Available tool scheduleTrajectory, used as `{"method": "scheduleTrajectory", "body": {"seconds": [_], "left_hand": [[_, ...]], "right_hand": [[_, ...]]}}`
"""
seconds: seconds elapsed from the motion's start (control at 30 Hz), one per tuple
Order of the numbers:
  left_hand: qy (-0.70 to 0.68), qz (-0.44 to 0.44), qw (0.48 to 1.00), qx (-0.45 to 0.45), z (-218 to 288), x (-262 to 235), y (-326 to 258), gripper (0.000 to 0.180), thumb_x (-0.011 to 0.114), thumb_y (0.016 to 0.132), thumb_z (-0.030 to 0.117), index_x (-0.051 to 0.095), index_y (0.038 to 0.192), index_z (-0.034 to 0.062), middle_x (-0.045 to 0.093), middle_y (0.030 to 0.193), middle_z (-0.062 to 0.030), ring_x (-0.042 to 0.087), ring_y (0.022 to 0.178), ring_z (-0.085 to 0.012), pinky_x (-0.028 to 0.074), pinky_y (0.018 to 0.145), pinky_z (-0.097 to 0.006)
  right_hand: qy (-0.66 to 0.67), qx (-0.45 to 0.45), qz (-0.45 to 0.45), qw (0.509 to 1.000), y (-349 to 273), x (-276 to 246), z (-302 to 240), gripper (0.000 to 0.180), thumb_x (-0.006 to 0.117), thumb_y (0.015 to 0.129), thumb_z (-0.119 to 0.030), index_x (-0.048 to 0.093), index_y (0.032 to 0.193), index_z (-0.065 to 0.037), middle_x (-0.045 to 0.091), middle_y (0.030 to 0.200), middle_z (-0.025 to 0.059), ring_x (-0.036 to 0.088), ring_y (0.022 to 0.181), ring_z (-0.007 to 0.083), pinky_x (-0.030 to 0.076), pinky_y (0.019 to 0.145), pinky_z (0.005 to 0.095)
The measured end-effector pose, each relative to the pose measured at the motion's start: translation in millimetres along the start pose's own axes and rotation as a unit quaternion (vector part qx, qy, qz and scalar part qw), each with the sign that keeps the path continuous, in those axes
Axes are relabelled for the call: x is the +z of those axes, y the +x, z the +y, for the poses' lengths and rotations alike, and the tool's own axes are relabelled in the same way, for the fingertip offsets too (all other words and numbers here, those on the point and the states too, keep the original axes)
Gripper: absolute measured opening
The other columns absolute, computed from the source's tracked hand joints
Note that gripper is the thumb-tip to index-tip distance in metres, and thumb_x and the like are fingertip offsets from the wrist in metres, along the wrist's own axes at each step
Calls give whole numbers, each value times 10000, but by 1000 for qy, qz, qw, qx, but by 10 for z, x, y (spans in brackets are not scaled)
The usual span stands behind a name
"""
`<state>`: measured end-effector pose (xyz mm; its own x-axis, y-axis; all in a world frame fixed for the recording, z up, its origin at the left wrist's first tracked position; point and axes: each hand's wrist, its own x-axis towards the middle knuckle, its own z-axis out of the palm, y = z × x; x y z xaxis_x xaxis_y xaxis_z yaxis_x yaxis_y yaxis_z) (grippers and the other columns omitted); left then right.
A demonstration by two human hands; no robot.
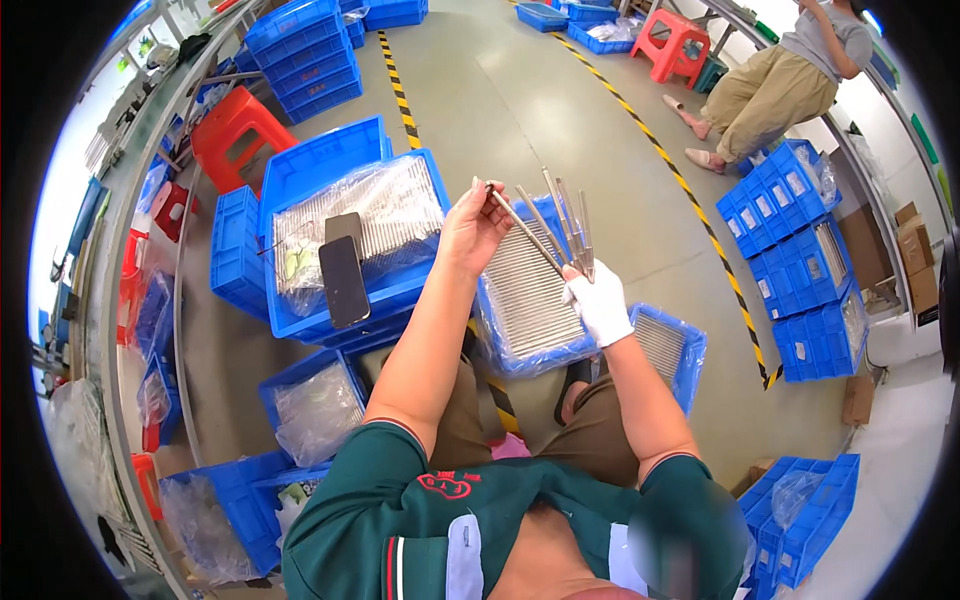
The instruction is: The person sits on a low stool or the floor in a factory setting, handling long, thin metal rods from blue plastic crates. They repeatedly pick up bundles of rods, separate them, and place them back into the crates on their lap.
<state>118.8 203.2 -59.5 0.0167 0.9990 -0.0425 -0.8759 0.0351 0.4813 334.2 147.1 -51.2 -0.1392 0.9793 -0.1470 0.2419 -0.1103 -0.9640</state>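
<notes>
My bare left hand [472, 232] pinches the upper end of a thin metal rod [526, 230], which slants down to my other hand. A white glove covers my right hand [602, 308], closed around the lower ends of several more metal rods [574, 222] that fan upward. Both hands are above a blue crate [545, 362] lined with clear plastic, where many similar rods [525, 300] lie side by side in a row. Whether the slanting rod's lower end sits inside the gloved fingers is hard to make out.
At the left, a phone [344, 282] lies on plastic-wrapped rods in a stacked blue crate [290, 328]. Another rod crate [690, 375] is by my right forearm. Red stools [236, 135] and a metal-framed bench stand left. Crate stacks [800, 265] and another person [775, 90] are right.
</notes>
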Motion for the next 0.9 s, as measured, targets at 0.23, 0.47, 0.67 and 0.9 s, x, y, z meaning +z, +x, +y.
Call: {"method": "scheduleTrajectory", "body": {"seconds": [0.23,0.47,0.67,0.9], "left_hand": [[107,-5,994,-18,-164,42,-19,267,573,915,274,623,937,12,599,778,-36,559,696,-124,479,661,-263],[197,-42,976,-85,-402,272,-127,223,618,882,248,639,999,59,623,812,-2,573,743,-91,452,691,-244],[251,-43,964,-76,-457,230,-115,267,571,903,291,619,1011,51,632,844,-19,583,768,-117,459,682,-266],[255,-25,964,-64,-543,291,-92,234,559,910,283,625,952,63,616,808,-5,567,720,-104,456,661,-253]], "right_hand": [[14,-1,27,1000,38,50,-7,188,595,879,-200,597,874,-12,566,586,22,505,553,84,413,542,252],[105,-3,78,991,133,15,16,130,578,892,-164,557,843,-45,515,565,6,418,457,65,317,418,220],[112,-20,85,990,108,27,42,120,583,884,-139,555,823,-39,497,570,-4,431,487,68,331,448,226],[184,7,83,979,139,18,88,79,583,875,-103,556,847,-34,502,607,-3,435,492,72,336,445,224]]}}
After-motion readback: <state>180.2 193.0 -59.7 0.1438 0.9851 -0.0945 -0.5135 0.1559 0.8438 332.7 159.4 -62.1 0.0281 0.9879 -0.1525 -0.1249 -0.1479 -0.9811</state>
